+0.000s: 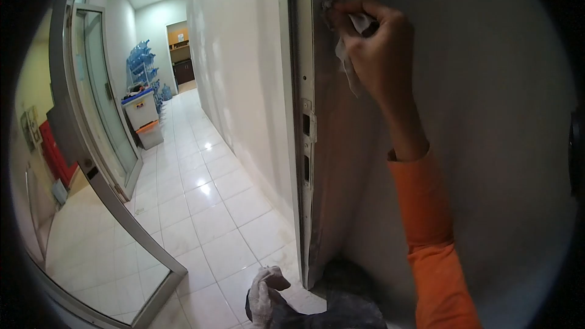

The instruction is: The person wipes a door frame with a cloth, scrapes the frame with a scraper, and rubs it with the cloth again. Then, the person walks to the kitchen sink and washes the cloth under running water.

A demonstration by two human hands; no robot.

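Note:
My right hand [381,45], bare below an orange sleeve, is raised at the upper right. Its fingers pinch a crumpled white cloth [347,58], whose loose end hangs under the palm. The fingertips press against the grey wall surface [359,122] just right of the metal door frame [308,55]. Low in the view, my left hand [265,289] appears in a whitish glove near my dark trousers [347,311]. Its fingers are curled, and what lies inside them, if anything, cannot be made out.
Latch cutouts [307,125] pierce the frame. A glass door [97,225] stands at the left, over white floor tiles [201,213]. Down the corridor are a lidded bin [140,109], an orange-lidded box [150,135] and stacked blue water bottles [141,64].

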